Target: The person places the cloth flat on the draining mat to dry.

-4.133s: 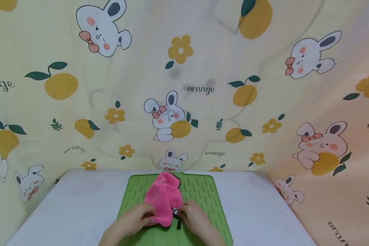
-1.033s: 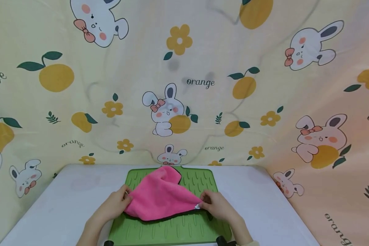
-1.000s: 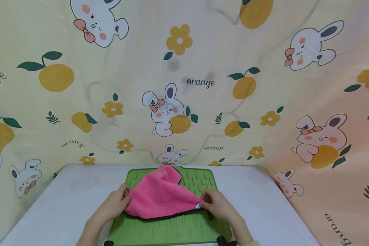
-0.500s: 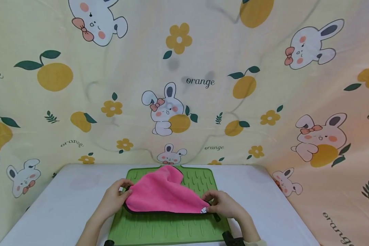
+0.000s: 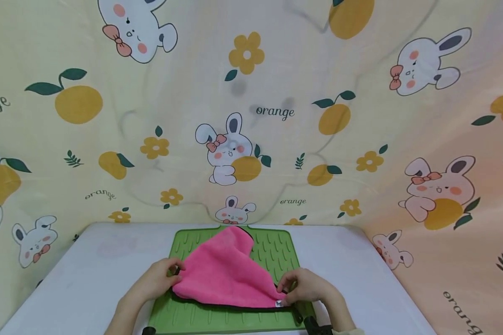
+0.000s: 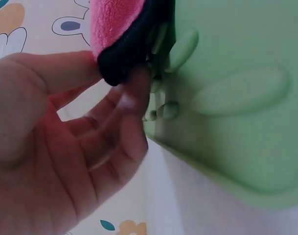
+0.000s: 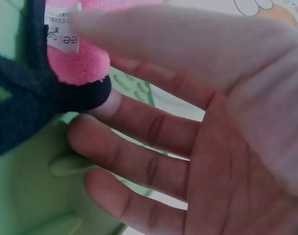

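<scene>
A pink plush cleaning cloth (image 5: 228, 270) with black edging lies partly spread over a green ridged mat (image 5: 218, 318). Its far end is folded over into a rounded point. My left hand (image 5: 157, 279) pinches the near left corner between thumb and fingers; the black edge (image 6: 122, 56) shows there in the left wrist view. At the near right corner, by a white printed label (image 7: 64, 29), my right hand (image 5: 308, 286) pinches the cloth with thumb and forefinger, its other fingers loosely extended. A black hanging loop (image 7: 21, 98) dangles beside that corner.
The mat lies on a white table (image 5: 113, 260). Behind and beside the table hangs a cream curtain (image 5: 184, 107) printed with rabbits and oranges. Black wrist straps (image 5: 316, 327) show at the bottom edge of the head view.
The cloth was bunched up with both hands close together; the hands have since moved apart, spreading its near edge. In the last half second both hands and that edge came down nearer the person.
</scene>
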Motion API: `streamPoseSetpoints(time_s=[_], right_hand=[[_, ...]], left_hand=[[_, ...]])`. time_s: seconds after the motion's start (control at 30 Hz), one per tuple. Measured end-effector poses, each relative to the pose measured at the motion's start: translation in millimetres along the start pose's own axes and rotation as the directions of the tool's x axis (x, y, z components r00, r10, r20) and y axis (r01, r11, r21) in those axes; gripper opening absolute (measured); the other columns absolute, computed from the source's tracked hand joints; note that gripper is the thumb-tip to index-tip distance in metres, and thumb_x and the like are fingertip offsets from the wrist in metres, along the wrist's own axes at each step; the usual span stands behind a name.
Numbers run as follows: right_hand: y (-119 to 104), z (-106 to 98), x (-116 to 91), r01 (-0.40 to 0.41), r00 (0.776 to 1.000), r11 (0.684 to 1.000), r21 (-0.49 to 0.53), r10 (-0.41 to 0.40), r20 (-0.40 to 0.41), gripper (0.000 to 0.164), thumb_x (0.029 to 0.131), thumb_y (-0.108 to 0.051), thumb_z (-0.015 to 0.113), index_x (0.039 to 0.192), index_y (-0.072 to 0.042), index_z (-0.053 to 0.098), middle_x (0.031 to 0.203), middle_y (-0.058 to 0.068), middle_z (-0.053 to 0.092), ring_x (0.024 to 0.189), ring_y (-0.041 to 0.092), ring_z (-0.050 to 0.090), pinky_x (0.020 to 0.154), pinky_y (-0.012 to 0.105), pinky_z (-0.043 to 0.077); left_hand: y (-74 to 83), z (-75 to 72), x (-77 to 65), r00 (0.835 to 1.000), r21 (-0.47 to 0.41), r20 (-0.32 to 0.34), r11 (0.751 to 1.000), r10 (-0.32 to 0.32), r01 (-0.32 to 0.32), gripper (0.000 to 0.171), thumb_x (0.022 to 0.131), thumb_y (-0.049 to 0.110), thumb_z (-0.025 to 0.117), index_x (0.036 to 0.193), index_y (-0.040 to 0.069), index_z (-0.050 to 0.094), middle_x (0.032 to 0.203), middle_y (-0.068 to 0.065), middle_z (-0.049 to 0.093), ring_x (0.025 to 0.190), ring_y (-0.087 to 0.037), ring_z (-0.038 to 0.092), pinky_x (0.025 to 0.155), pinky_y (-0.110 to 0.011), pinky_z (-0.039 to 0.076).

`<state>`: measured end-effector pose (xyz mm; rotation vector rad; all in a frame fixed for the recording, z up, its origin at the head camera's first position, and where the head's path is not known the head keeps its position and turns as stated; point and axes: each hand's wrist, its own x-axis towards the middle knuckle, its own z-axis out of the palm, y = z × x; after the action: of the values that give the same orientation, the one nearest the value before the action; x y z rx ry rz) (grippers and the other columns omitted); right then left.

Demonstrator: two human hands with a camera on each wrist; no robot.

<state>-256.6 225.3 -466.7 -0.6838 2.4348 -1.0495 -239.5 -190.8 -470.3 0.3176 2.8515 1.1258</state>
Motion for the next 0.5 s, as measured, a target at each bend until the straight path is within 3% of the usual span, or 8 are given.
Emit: streamPoseSetpoints(time_s=[0.1, 0.2, 0.37, 0.5], right_hand=[[-1.2, -0.9, 1.7, 0.004, 0.998, 0.999, -0.033, -0.006, -0.056, 0.016, 0.080, -0.027, 0.075, 0.090, -0.016, 0.071, 0.083, -0.006, 0.067, 0.077, 0.013, 0.059, 0.065, 0.028, 0.048], [-3.3, 0.3, 7.3, 0.013, 0.983, 0.999, -0.048, -0.021, -0.180, 0.019, 0.086, -0.029, 0.069, 0.096, -0.012, 0.070, 0.088, -0.004, 0.066, 0.078, 0.014, 0.060, 0.064, 0.028, 0.049], [-13.0, 14.5, 23.6, 0.048, 0.910, 0.996, -0.072, -0.074, -0.408, 0.024, 0.089, -0.025, 0.066, 0.107, -0.009, 0.068, 0.099, 0.003, 0.066, 0.083, 0.016, 0.060, 0.064, 0.026, 0.049], [-21.0, 30.6, 33.9, 0.083, 0.879, 0.990, -0.117, -0.128, -0.460, 0.024, 0.089, -0.024, 0.067, 0.110, -0.013, 0.068, 0.102, 0.003, 0.065, 0.084, 0.014, 0.060, 0.066, 0.026, 0.049]], left_hand=[[1.5, 0.1, 1.0, 1.000, 0.032, -0.020, 0.999, -0.009, 0.010, 0.014, 0.086, 0.012, 0.067, 0.100, 0.013, 0.064, 0.097, -0.003, 0.061, 0.089, -0.018, 0.056, 0.078, -0.041, 0.047], [2.1, 2.0, 3.9, 0.996, 0.086, -0.081, 0.996, -0.023, 0.030, 0.015, 0.087, 0.018, 0.067, 0.101, 0.013, 0.062, 0.098, -0.006, 0.058, 0.085, -0.017, 0.055, 0.074, -0.041, 0.048], [3.2, 4.8, 12.1, 0.986, 0.164, -0.164, 0.985, -0.033, 0.060, 0.025, 0.088, 0.024, 0.064, 0.107, 0.010, 0.058, 0.108, -0.008, 0.057, 0.087, -0.019, 0.057, 0.070, -0.042, 0.049], [7.7, 2.9, 20.0, 0.990, 0.223, -0.142, 0.975, 0.010, 0.022, 0.022, 0.088, 0.023, 0.064, 0.104, 0.009, 0.059, 0.099, -0.004, 0.061, 0.088, -0.018, 0.059, 0.069, -0.042, 0.050]])
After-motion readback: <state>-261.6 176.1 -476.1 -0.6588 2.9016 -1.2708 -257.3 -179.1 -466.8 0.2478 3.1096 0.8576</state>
